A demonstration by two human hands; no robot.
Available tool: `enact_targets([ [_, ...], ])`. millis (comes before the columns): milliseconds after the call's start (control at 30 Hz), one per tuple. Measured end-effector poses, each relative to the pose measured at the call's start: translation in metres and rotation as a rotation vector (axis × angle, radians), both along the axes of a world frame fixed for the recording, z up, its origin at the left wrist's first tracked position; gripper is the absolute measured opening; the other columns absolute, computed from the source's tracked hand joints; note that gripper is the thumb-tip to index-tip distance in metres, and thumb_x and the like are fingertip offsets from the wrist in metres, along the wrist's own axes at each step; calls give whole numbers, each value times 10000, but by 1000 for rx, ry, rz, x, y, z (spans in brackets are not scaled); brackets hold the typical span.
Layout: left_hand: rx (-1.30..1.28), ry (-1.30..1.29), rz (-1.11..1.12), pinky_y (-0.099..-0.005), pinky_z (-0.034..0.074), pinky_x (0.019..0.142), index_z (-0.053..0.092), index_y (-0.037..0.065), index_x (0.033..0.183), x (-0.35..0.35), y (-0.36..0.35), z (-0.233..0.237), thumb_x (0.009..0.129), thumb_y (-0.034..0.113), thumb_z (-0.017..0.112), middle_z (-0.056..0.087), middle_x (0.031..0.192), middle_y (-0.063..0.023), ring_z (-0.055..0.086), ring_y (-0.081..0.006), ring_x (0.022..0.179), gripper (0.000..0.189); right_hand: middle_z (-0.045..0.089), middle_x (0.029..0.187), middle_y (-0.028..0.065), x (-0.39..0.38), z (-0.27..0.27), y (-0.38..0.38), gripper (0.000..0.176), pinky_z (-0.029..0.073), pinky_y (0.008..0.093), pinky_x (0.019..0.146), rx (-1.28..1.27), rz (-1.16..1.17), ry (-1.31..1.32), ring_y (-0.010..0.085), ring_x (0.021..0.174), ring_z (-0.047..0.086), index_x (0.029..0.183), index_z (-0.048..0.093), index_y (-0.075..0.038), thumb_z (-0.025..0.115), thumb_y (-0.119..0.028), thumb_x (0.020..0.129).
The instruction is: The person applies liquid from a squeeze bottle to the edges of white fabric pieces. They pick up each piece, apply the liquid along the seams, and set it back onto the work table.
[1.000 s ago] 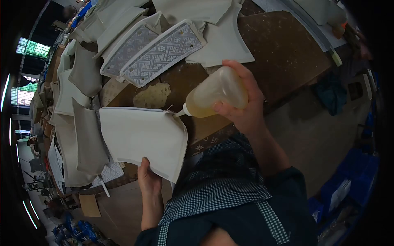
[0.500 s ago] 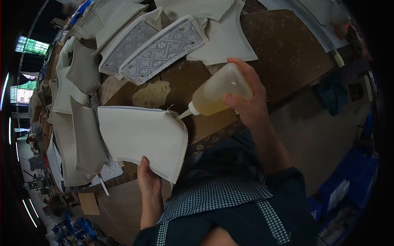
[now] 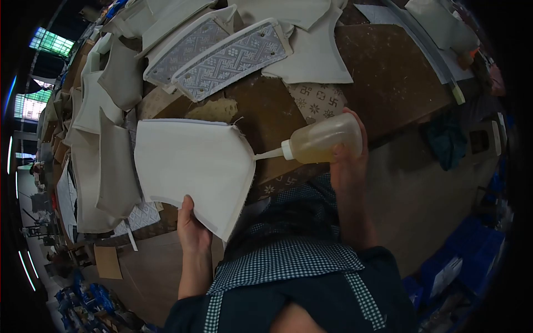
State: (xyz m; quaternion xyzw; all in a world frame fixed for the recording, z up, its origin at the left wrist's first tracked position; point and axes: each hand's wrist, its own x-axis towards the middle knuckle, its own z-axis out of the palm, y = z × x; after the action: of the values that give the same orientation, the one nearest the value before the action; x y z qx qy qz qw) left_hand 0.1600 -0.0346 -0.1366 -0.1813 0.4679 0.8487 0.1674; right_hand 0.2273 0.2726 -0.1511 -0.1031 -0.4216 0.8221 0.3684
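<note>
My left hand [image 3: 194, 225] grips the lower edge of a white curved fabric-covered panel [image 3: 189, 166], thumb on top and the other fingers hidden beneath. A squeeze bottle [image 3: 325, 140] of yellowish liquid lies sideways in my right hand [image 3: 350, 161], its fingers wrapped round the far end. The bottle's white nozzle points left, and its tip meets the panel's right edge near the upper corner. Loose threads stick up at that corner. Beyond the panel, two pieces with grey patterned fabric [image 3: 233, 58] lie on the brown table [image 3: 383, 72].
Several cream covered pieces [image 3: 116, 72] are piled along the left and far side. A yellowish patch [image 3: 214, 111] marks the tabletop behind the panel. Blue crates [image 3: 461, 255] stand on the floor at right, and a dark green cloth [image 3: 447, 141] hangs near the table's right end.
The bottle has swung to a flatter angle and moved right and down. Its tip has travelled from the panel's top corner down along the right edge. The panel has turned slightly.
</note>
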Motion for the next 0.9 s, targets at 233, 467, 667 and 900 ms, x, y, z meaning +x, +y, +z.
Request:
enact_targets([
  [233,12,22,8,-383,481,954,503,23,1266,-3,8,6,956,232,559,588,1210,-92,568,-230,1119,378,467,1262,86,10,-18,-8,693,449,377,999,-48,2,-1,200,1143,500,1406,351,-49,698,-105,808],
  [467,27,10,39,-384,475,957,527,24,1230,-3,10,8,949,230,571,595,1188,-82,570,-217,1105,351,454,1274,99,17,-23,-19,687,465,411,999,-154,23,-12,219,1164,500,1414,329,-48,684,-105,828],
  [667,49,20,23,-382,478,954,528,12,1216,-5,10,7,947,225,575,592,1186,-89,573,-219,1099,346,460,1276,113,24,-29,-27,718,462,423,1004,-160,47,-14,233,1181,501,1422,304,-34,699,-137,831],
  [900,35,7,26,-383,479,950,525,-3,1209,-4,13,10,950,236,573,599,1169,-103,579,-222,1091,356,479,1258,142,31,-19,-38,746,459,427,1004,-173,104,-58,254,1170,514,1428,289,-32,710,-173,829],
])
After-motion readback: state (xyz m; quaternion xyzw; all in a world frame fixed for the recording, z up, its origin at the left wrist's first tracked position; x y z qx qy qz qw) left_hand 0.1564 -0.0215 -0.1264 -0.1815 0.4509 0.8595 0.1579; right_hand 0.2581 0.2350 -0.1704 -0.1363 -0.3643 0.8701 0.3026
